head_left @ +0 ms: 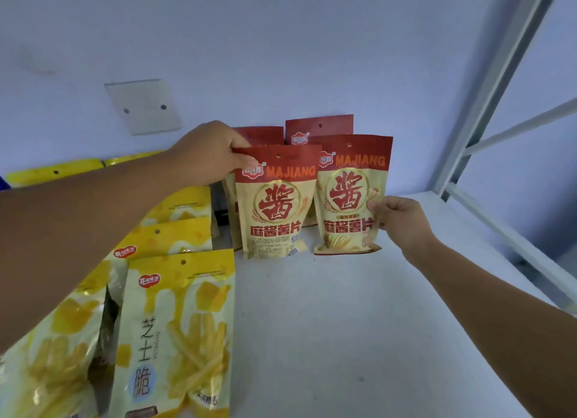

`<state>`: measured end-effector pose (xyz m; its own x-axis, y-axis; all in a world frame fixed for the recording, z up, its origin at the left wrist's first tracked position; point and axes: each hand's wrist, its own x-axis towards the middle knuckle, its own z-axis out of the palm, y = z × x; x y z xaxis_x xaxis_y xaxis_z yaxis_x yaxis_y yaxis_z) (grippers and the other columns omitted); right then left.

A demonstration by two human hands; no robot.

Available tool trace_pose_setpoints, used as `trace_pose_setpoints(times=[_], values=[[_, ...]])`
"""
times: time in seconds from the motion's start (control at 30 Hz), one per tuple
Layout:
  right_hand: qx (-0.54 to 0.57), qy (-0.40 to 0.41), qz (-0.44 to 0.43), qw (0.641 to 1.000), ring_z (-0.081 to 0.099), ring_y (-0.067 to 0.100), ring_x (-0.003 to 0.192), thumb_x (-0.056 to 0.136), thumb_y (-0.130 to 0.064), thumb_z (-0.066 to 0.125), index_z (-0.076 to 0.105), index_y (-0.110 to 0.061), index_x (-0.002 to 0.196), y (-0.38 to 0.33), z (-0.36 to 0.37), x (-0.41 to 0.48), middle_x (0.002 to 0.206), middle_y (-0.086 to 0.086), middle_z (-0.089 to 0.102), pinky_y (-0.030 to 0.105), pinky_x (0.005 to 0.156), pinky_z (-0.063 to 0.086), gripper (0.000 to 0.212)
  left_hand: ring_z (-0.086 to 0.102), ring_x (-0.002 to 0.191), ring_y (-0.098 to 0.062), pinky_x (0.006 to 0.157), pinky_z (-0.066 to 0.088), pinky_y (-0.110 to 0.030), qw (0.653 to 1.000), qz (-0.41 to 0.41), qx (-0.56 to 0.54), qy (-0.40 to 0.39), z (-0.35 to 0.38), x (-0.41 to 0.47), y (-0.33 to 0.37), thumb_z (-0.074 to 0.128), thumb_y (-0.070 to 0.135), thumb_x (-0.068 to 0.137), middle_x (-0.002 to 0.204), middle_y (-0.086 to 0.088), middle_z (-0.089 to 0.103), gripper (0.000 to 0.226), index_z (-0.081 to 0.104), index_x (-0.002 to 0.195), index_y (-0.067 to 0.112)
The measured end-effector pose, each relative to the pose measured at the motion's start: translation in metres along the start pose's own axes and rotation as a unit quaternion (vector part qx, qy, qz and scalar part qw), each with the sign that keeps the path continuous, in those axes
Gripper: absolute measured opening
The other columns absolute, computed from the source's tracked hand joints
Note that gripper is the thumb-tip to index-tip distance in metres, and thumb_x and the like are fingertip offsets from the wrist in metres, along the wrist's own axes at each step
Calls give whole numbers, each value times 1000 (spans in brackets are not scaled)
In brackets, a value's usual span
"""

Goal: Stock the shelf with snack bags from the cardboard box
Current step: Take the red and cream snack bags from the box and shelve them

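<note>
The left hand (209,152) grips the top corner of one red snack bag (274,208), thumb in front and fingers curled behind the header strip. Holding it high looks meant to keep the pouch upright and facing outward while its base rests on the white shelf (327,324). The right hand (399,221) pinches the near side edge of a second red bag (346,199), just beside the first. That grip seems meant to square the second bag against its neighbour so the two fronts line up as one facing row.

Just beyond the left hand's fingers stand two more red pouches, the rear red bags (318,127), leaning toward the wall. So four red bags can be counted by their tops, and a sliver below the left hand may be a fifth, but I cannot tell.

Under and behind the left forearm sit the yellow snack bags (178,324) in their own block. Four stand in a staggered file and two more yellow tops lie flat farther back — about six, though the arm hides part of them.

Below the right wrist the shelf surface is bare and white, which reads as room for further rows. The cardboard box is not in view — the stock on the shelf is all that shows.
</note>
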<state>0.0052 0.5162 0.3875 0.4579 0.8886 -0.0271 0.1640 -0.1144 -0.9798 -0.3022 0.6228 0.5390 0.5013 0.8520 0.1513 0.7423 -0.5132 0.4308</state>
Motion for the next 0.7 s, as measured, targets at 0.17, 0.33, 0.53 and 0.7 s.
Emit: trace_pose_setpoints(times=[0.17, 0.33, 0.53, 0.7], values=[[-14, -47, -6, 999, 72, 40, 94, 96, -27, 65, 75, -5, 85, 9, 20, 36, 89, 7, 79, 58, 92, 56, 27, 55, 51, 3, 52, 36, -20, 998, -49, 30, 12, 9, 26, -23, 73, 33, 88, 67, 13, 63, 22, 78, 103, 17], [-4, -74, 3, 997, 75, 32, 89, 96, -27, 64, 75, -6, 87, 12, 43, 54, 88, 4, 79, 54, 90, 58, 26, 65, 76, -16, 62, 43, -22, 995, -66, 74, 14, 4, 35, -37, 71, 32, 90, 88, -1, 74, 23, 77, 106, 17], [-25, -50, 22, 998, 68, 10, 69, 98, -33, 64, 68, -16, 80, 10, 44, 48, 76, -8, 74, 24, 65, 51, 25, 68, 88, -23, 73, 51, -30, 991, -100, 93, 1, 2, 37, -40, 70, 38, 90, 98, -5, 75, 29, 75, 108, 16], [-79, -6, 13, 997, 61, 3, 73, 96, -41, 63, 66, -21, 83, 6, 39, 45, 83, -13, 68, 21, 62, 41, 24, 61, 112, -27, 93, 48, -40, 985, -57, 140, 84, 5, 33, -26, 73, 35, 87, 124, -10, 63, 49, 59, 129, 12]])
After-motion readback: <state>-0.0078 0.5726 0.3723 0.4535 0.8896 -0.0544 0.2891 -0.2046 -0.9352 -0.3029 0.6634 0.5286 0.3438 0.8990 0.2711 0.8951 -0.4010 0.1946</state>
